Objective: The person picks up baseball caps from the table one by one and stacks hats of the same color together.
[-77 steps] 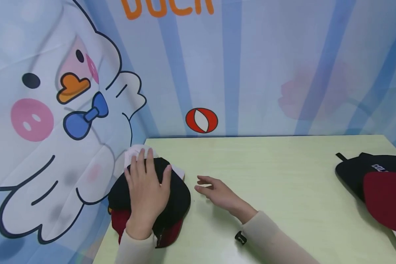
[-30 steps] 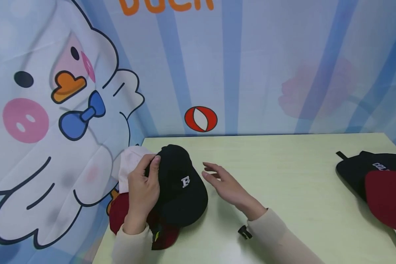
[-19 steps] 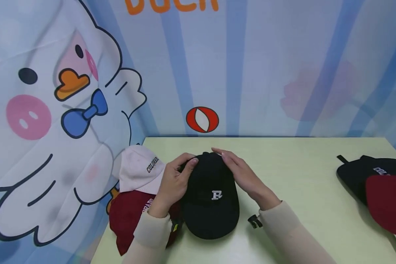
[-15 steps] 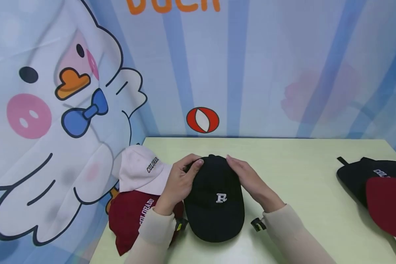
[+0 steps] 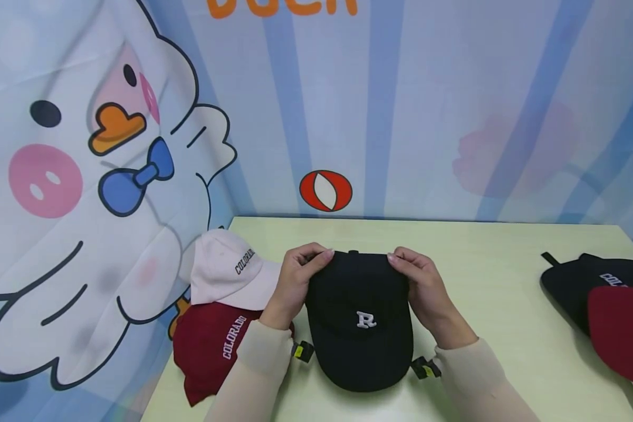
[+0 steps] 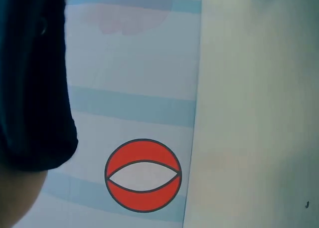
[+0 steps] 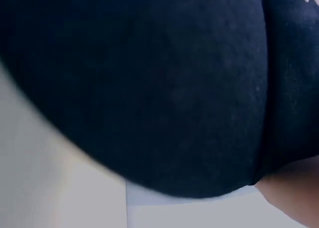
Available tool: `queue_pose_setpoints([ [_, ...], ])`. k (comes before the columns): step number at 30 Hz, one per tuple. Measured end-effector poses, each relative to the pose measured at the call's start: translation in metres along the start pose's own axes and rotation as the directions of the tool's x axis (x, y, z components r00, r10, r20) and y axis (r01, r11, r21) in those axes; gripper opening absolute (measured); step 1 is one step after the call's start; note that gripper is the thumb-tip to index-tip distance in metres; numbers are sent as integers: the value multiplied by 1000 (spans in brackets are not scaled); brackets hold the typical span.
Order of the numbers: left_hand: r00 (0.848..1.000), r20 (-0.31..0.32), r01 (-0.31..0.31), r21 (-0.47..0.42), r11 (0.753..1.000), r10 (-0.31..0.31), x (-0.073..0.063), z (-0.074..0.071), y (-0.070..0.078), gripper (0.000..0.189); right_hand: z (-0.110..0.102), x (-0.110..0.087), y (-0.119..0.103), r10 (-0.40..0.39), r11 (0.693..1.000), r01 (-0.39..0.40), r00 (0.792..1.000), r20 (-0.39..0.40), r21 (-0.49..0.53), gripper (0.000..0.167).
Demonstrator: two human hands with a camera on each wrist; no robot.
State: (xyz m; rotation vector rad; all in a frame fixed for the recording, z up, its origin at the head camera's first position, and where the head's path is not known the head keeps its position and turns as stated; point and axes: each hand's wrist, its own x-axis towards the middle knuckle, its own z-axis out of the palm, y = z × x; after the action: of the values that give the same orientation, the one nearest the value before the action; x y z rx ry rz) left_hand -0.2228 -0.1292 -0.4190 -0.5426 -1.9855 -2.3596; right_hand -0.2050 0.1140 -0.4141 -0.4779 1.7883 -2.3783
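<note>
A black baseball cap (image 5: 360, 328) with a white letter R is held up in the head view, its brim toward the wearer. My left hand (image 5: 295, 281) pinches the crown's upper left edge, thumb in front. On the upper right edge my right hand (image 5: 427, 293) pinches it the same way. Left of the cap lie a white cap (image 5: 227, 272) and a dark red cap (image 5: 211, 346), both lettered COLORADO. The black cap's cloth (image 6: 32, 88) fills the left side of the left wrist view. Its brim (image 7: 149, 88) covers most of the right wrist view.
At the right edge of the pale table (image 5: 485, 281) sit another black cap (image 5: 564, 284) and a dark red cap (image 5: 622, 334), overlapping, with something white beneath. A printed cloth backdrop (image 5: 427, 117) stands behind and to the left.
The left hand has lifted the black cap off the left pile and carried it right. The right hand has come over and taken its other side. The white and red caps beneath are uncovered.
</note>
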Motion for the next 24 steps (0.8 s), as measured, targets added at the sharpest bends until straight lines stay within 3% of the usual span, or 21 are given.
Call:
queue_pose_setpoints([
  [4, 994, -101, 37, 93, 995, -28, 10, 0, -5, 13, 1, 5, 1, -13, 1000, 14, 993, -118, 7, 32],
  [8, 984, -176, 62, 242, 968, -19, 15, 2, -8, 23, 1, 13, 4, 4, 1000, 1, 971, -237, 21, 31],
  [13, 971, -234, 130, 318, 939, -55, 18, 8, -7, 31, 0, 28, 11, 36, 999, -28, 962, -271, 36, 26],
  [17, 944, -323, 190, 356, 915, -70, 22, 13, -9, 32, -1, 39, 19, 65, 996, -81, 959, -277, -47, 23],
  [21, 909, -410, 249, 378, 892, -80, 27, 17, -11, 32, 1, 48, 26, 99, 971, -158, 950, -295, -182, 27],
  [24, 888, -449, 284, 376, 882, -95, 34, 18, -14, 31, 4, 55, 30, 114, 958, -189, 942, -315, -217, 32],
])
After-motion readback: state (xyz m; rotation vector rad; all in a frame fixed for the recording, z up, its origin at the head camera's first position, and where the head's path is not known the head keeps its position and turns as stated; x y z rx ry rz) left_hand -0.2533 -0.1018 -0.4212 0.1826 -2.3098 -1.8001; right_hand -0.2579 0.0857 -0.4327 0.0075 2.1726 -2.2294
